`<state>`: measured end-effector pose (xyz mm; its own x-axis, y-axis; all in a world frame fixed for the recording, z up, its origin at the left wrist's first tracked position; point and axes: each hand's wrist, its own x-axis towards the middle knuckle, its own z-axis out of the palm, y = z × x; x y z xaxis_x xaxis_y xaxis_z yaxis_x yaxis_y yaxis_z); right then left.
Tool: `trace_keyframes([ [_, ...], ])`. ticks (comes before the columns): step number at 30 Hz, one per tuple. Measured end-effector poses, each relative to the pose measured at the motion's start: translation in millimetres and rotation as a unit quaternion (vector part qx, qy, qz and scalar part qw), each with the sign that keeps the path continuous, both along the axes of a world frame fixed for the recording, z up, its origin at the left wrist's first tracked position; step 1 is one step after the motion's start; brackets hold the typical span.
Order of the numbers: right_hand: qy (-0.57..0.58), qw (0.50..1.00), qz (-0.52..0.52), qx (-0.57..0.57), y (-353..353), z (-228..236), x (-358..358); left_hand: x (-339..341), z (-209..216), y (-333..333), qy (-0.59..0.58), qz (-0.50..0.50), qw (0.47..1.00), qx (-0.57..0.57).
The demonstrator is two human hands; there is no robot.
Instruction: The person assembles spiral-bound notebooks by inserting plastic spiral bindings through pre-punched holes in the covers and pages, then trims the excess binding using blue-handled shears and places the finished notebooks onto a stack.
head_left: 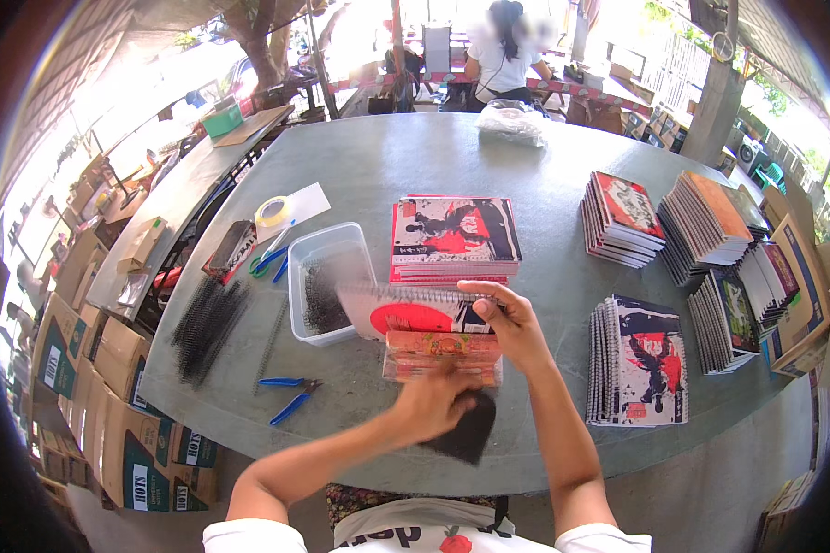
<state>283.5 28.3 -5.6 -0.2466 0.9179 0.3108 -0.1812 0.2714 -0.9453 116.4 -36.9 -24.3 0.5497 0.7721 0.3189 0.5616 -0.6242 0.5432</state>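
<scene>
My right hand (507, 318) grips the upper right corner of a spiral notebook (406, 313) with a white, red and black cover, held tilted up. My left hand (433, 405) is smeared by motion just below it, so its fingers do not show clearly. Under the notebook lies an orange-red patterned block (443, 346), partly hidden. A black cloth-like piece (468, 431) sits beside my left hand. Left of the notebook stands a clear plastic tub (297, 318) holding black bits. Blue-handled cutting pliers (290, 401) lie open on the table (360, 452).
Behind the notebook is a stack of similar covers (456, 235). Several spiral notebook stacks (638, 359) fill the right side beside a cardboard box (802, 295). Black coils (207, 332), scissors (266, 263) and a tape roll (272, 212) lie left. A person (507, 55) sits beyond.
</scene>
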Motion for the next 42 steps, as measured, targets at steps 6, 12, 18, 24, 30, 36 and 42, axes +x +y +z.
trace_keyframes([
  [6, 0.117, 0.993, -0.022, -0.024, -10.9, 10.0, -11.0, -18.2, 14.2, -3.2, -0.047, 0.038, 0.994, 0.096],
  [12, 0.033, 0.995, -0.055, 0.077, -12.5, -11.1, 2.1, -16.6, 80.9, 37.2, -0.063, 0.080, 0.944, 0.315],
  [18, 0.120, 0.979, -0.160, -0.039, -22.4, -38.1, 3.1, -17.1, 78.5, 66.9, 0.033, 0.073, 0.986, 0.144],
  [24, 0.126, 0.987, -0.100, 0.026, -25.9, -37.9, 5.6, 15.3, 72.1, 63.2, -0.007, 0.002, 0.986, 0.165],
  [30, 0.126, 0.985, -0.115, 0.036, -27.5, -41.5, 5.1, 23.8, 69.2, 65.4, -0.032, -0.085, 0.985, 0.144],
  [36, 0.071, 0.985, -0.138, 0.072, -27.3, -43.7, 6.3, 28.3, 64.0, 72.2, -0.051, -0.034, 0.979, 0.193],
  [42, -0.326, 0.831, -0.334, 0.302, -38.1, 24.8, -6.2, -94.7, 88.6, 17.5, 0.145, 0.057, 0.988, -0.022],
])
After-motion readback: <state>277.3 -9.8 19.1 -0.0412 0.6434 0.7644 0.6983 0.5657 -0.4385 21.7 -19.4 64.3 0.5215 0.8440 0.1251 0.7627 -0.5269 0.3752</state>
